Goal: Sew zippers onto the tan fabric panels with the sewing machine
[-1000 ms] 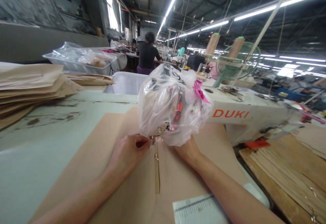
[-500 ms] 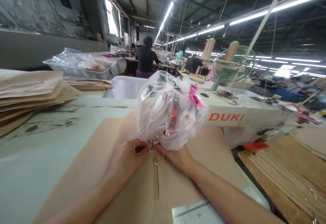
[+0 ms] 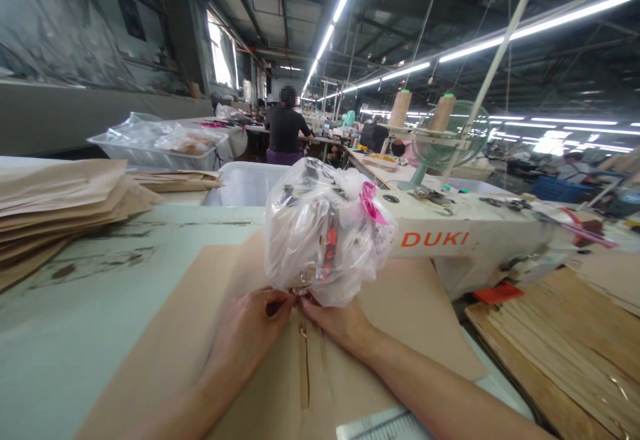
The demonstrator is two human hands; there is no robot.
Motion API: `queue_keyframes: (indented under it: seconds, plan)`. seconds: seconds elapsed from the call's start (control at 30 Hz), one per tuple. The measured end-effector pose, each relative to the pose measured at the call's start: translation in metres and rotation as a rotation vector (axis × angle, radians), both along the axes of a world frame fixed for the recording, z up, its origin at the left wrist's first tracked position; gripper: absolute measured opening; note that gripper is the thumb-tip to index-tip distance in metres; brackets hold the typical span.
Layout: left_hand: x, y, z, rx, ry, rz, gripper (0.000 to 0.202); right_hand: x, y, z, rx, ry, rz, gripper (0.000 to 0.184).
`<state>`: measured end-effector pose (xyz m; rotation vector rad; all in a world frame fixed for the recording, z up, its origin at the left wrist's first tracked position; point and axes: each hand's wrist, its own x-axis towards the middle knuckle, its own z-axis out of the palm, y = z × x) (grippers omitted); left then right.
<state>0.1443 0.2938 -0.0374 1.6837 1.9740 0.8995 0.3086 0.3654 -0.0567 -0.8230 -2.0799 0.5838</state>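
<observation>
Evidently, from the head camera, the tan fabric (image 3: 270, 387) lies flat on the pale green surface (image 3: 50, 347), passing under the bag-wrapped head of the sewing machine (image 3: 435, 240). It looks light, thin and limp, likely to crease or skew if pulled from one corner; its matte face suggests little slipperiness. The good hold would be close to the needle, with light fingers on both sides of the narrow strip (image 3: 304, 377) in its middle, clear of the needle point. The strip seems somewhat stiffer, and its small metal piece (image 3: 303, 333) is probably hard and best kept from snagging.

The left hand (image 3: 250, 327) has thumb and forefinger brought together in a pinch just beside the needle area; whether cloth is caught between them is too small to tell. The right hand (image 3: 340, 325) reaches in from the other side, its fingers partly under the plastic bag (image 3: 310, 227), so I cannot tell whether they grip or merely press.

The strip's long axis runs almost straight away from the wearer, near end toward the body, far end toward the needle. The fabric's left edge slants away and rightward.
</observation>
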Motion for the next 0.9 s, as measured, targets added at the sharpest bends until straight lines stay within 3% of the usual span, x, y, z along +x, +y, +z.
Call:
queue_keyframes:
  seconds: [0.3,0.6,0.9]
  plan:
    - [0.000,-0.004,0.005,-0.038,0.068,-0.016,0.033,-0.001,-0.001,-0.002,0.113,-0.106,-0.020,0.034]
    - [-0.002,-0.002,0.005,-0.017,0.056,0.010,0.033,0.004,-0.004,0.007,0.012,-0.108,-0.059,0.029]
    - [0.000,-0.002,0.005,0.004,-0.011,0.057,0.033,0.004,-0.004,0.007,0.003,-0.062,-0.004,0.027]
